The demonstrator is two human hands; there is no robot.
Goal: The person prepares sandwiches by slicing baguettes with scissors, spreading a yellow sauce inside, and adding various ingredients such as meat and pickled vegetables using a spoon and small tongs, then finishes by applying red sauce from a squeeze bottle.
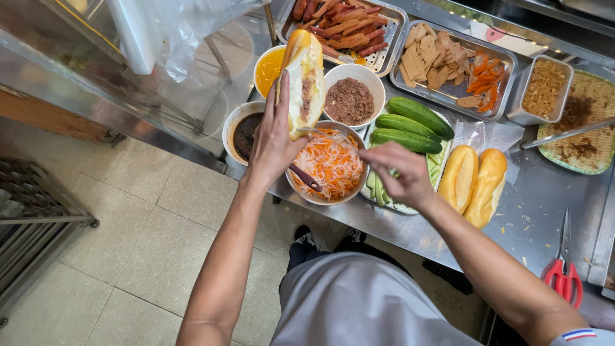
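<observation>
Sandwich (303,83) — one, gripped by left fingers (282,106); right fingers (378,161) pinch cucumber slices (379,189) — three whole cucumbers (410,125), two rolls (474,179) beyond.

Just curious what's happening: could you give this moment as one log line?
left hand: holds split roll | right hand: picking at cucumber slices | below roll: bowl of shredded pickles

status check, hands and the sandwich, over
Left hand grips the split baguette, filling showing. Right hand pinches cucumber slices over the tray. Bowl of shredded carrot and radish sits between them, nothing blocking.
</observation>
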